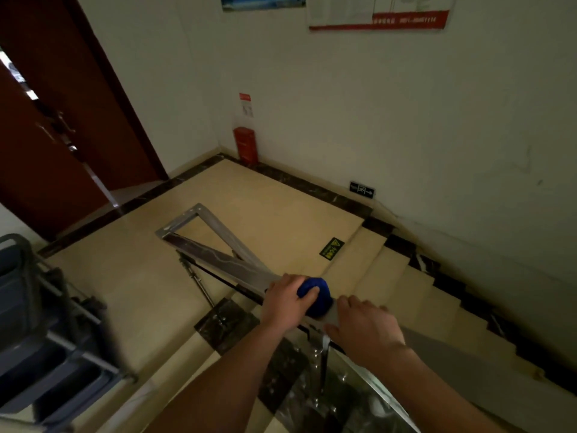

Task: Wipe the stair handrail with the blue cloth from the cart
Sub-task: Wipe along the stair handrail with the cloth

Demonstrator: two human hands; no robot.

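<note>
Plainly the wiping step is in hand: the bunched bright blue cloth [321, 303] lies on top of the flat, polished steel stair handrail [224, 260], at the spot where the rail drops from the landing toward the beige tiled steps [406, 292]. The left hand [285, 303] has its grip closed round the cloth, fingers curled over the wad and pressing it down on the metal. Just beside it on the near side, the right hand [363, 329] holds the bare rail, fingers bent over the far edge and thumb on the near one; it looks like a steadying hold, not a wiping one.

The grey cleaning cart [37, 323] stands on the landing to the left, well apart from both hands, so fetching the cloth appears done.

How much of the rail has been cleaned cannot be told from its surface. A fair guess is that the stretch running away to the squared corner at the landing's edge needs covering, as does the length under and behind the right hand. The next move calls for sliding the cloth along the rail with steady downward pressure, keeping the wad folded over both edges, and shifting the right hand clear when the cloth comes its way.
</note>
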